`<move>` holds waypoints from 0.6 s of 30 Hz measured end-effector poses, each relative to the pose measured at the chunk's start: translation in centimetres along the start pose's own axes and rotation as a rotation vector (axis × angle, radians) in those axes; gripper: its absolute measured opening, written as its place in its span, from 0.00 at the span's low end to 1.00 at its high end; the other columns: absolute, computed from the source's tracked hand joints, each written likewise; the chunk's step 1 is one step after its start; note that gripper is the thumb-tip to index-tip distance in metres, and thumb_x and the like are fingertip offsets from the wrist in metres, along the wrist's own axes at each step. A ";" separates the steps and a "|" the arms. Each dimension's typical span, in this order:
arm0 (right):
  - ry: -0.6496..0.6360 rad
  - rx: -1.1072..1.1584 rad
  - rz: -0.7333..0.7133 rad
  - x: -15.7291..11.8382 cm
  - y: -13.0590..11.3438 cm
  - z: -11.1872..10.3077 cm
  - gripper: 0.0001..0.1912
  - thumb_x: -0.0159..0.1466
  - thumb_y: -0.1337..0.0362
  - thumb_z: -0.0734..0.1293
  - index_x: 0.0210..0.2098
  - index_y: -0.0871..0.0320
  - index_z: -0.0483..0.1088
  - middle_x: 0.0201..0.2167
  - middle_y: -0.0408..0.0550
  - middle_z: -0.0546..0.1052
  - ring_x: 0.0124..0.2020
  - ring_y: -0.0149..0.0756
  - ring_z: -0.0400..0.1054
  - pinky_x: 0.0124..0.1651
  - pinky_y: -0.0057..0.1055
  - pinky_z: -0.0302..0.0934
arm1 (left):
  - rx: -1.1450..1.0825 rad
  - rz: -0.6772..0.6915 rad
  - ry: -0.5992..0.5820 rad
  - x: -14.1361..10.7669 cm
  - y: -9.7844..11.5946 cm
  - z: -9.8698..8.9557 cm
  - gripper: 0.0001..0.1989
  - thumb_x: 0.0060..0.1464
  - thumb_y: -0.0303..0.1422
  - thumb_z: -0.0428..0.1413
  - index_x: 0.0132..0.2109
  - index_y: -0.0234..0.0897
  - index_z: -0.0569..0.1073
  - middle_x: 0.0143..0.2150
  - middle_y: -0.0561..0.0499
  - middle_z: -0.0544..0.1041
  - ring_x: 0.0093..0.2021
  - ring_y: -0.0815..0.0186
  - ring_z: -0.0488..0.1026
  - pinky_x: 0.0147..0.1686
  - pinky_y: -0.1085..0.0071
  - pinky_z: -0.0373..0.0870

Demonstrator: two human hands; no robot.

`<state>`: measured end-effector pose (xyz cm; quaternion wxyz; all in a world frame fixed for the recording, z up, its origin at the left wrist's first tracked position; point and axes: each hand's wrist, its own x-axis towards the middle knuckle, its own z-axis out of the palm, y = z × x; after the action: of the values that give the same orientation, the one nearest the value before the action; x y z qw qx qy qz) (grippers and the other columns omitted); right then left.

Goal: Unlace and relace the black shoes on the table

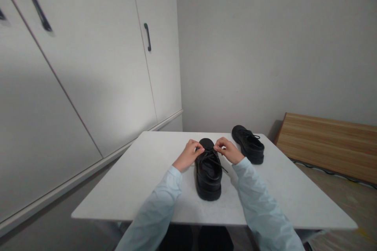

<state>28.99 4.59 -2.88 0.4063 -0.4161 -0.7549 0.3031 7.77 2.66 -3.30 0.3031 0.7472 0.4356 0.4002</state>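
A black lace-up shoe [208, 184] stands on the white table in front of me, its toe pointing away and its heel towards me. On its left side, my left hand [191, 153] pinches the black shoelace near the front of the lacing. Opposite it, my right hand [227, 149] is closed in a pinch on the lace at the right side. One loose lace end [224, 169] trails over the shoe's right edge. The lace between my fingertips is thin and partly hidden.
A second black shoe [253, 153] with its lace tied stands at the table's back right. The white table [141, 188] reaches the grey wall. White cabinets [88, 86] with dark handles are on the left. A wood-grain board [326, 145] leans at the right.
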 end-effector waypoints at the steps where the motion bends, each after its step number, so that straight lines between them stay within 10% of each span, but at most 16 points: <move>1: 0.000 0.011 0.012 0.0 0.1 -0.1 0.20 0.54 0.46 0.66 0.25 0.58 0.67 0.30 0.47 0.66 0.29 0.33 0.62 0.26 0.28 0.59 | -0.002 -0.006 -0.011 0.0 -0.1 -0.1 0.07 0.55 0.35 0.53 0.34 0.36 0.72 0.38 0.48 0.65 0.43 0.63 0.64 0.45 0.67 0.62; 18: -0.090 0.220 0.198 -0.4 -1.9 -0.8 0.20 0.51 0.48 0.68 0.28 0.59 0.65 0.18 0.39 0.67 0.13 0.21 0.52 0.16 0.22 0.44 | 0.119 0.140 0.119 -0.5 1.7 0.4 0.11 0.54 0.40 0.55 0.38 0.40 0.76 0.34 0.50 0.67 0.38 0.65 0.66 0.41 0.69 0.62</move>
<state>29.13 3.44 -1.17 0.3834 -0.4274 -0.6899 0.4409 8.67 1.44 -2.29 0.2032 0.7674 0.4223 0.4376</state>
